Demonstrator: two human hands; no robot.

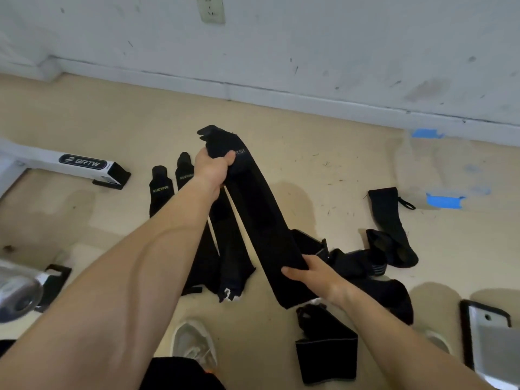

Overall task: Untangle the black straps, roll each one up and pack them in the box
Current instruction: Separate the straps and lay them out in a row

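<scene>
A long wide black strap (261, 218) is stretched above the beige floor between my two hands. My left hand (213, 167) grips its far end, fingers curled round the bunched fabric. My right hand (306, 273) holds its near end, thumb on top. More black straps (230, 257) hang below my left hand. A tangled heap of black straps (365, 266) lies on the floor to the right, and another strap (326, 350) lies near my feet. Two black straps (160, 190) with printed lettering lie to the left. No box is in view.
A white metal frame leg (81, 164) marked BRTW lies at the left. Metal equipment feet stand at the lower left (19, 291) and lower right (489, 342). A clear plastic bag with blue tape (441, 175) lies by the white wall. My shoe (194, 344) is below.
</scene>
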